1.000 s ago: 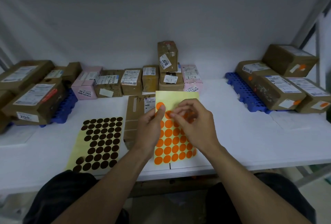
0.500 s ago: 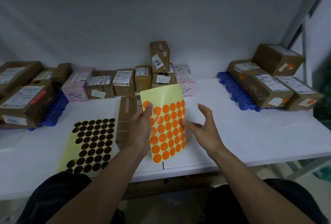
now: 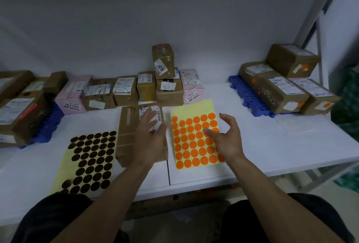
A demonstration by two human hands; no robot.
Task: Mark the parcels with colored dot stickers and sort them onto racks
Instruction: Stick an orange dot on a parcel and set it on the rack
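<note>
Left hand [image 3: 153,137] is spread flat over the label end of the brown parcel [image 3: 128,132] lying mid-counter; I can't tell if it's pressing or just above it. My read is it's there to steady the box for marking. Right hand [image 3: 225,139] hangs over the orange dot sheet [image 3: 194,139], fingers loosely splayed, nothing gripped that I can see; whether a dot is stuck to a fingertip is too small to tell. The orange sheet lies flat on the counter [image 3: 272,145] just right of the parcel, the dark dot sheet [image 3: 91,157] just left, so both colours are within reach. Boxes on the right blue rack [image 3: 246,95] carry orange dots, so I'd guess this 1 goes there.
</note>
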